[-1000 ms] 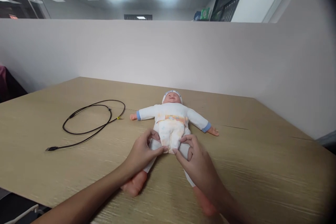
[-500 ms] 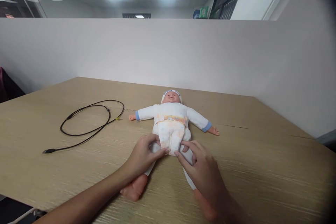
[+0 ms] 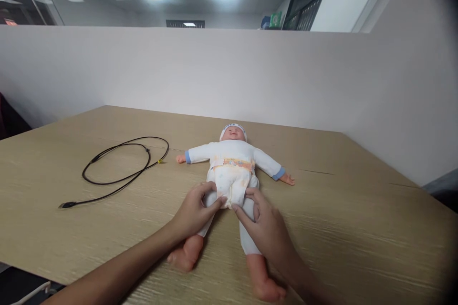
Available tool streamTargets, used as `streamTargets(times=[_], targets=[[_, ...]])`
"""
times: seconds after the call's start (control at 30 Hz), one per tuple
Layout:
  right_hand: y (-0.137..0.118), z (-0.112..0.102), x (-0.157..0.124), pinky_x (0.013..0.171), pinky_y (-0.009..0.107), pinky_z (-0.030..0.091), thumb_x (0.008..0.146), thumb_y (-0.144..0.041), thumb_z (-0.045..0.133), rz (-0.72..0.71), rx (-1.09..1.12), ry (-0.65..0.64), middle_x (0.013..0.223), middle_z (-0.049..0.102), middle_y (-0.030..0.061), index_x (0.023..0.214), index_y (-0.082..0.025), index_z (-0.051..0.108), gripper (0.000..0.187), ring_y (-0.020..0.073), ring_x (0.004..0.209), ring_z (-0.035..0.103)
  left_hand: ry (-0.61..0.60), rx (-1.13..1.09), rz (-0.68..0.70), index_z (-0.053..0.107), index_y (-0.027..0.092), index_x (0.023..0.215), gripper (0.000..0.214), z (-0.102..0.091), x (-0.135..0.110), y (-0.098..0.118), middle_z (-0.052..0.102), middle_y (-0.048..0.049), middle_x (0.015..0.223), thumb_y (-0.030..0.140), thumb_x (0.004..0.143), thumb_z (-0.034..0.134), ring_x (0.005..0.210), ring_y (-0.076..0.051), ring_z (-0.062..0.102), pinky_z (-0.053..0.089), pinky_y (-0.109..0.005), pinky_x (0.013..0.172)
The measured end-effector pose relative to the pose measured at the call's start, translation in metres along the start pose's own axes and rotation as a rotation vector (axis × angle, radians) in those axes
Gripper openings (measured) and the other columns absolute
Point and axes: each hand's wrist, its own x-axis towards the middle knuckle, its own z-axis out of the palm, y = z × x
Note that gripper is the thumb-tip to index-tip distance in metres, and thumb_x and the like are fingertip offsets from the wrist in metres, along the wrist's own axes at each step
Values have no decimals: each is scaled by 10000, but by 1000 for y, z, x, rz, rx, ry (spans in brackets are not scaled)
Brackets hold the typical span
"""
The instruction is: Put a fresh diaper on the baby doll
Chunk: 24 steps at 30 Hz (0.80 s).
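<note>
A baby doll in a white suit and cap lies face up on the wooden table, head away from me, arms spread. A printed diaper is wrapped round its hips. My left hand pinches the diaper's lower left edge at the doll's thigh. My right hand pinches the lower right edge beside the crotch, over the doll's other leg. Both bare feet of the doll point toward me.
A black cable lies in a loose loop on the table's left half, its plug end toward the front. A white partition wall runs along the table's far and right sides. The table's front edge is at the lower left.
Both hands stay at the diaper's lower edge and have drawn slightly closer together. The doll's legs have shifted, and its right-side foot is now fully in sight.
</note>
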Motion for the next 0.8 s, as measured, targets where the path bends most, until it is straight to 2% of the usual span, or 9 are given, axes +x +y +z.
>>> streamTargets(times=[0.13,0.27,0.5,0.63,0.8], targets=[[3,7,6,771,366,532,909,-484,723,57,158,36,1065,806,69,1129,-251,593,346,277,925,763,33,-183,-16,636,226,1064,282,5,5,-7,742,-17,1009,414,915,784,951,-232,688,527,-353,878],[10,11,3,887,414,560,881,-503,754,109,231,82,1088,803,84,1136,-251,553,411,290,1008,768,56,-191,-77,624,226,1063,359,4,2,-6,750,-17,988,411,849,846,957,-235,713,544,-365,909],[11,-1,-3,911,441,553,900,-545,746,121,142,22,1098,809,79,1118,-245,649,384,308,1021,758,-16,-264,-153,701,223,1077,397,-4,-3,-5,797,-40,1034,370,775,914,1035,-275,747,557,-399,956],[8,-9,-2,892,439,546,910,-504,722,90,80,-25,1116,807,91,1106,-245,720,325,334,1100,731,-60,-219,-136,770,223,1053,300,-7,-1,-6,822,-44,1060,379,822,884,1036,-280,742,544,-397,949],[8,-8,-3,843,412,557,897,-546,756,170,153,-22,1092,819,78,1143,-243,632,409,294,977,760,-125,-174,-126,818,232,1053,278,-10,2,-8,832,-32,1064,425,858,863,1013,-278,727,529,-378,916]])
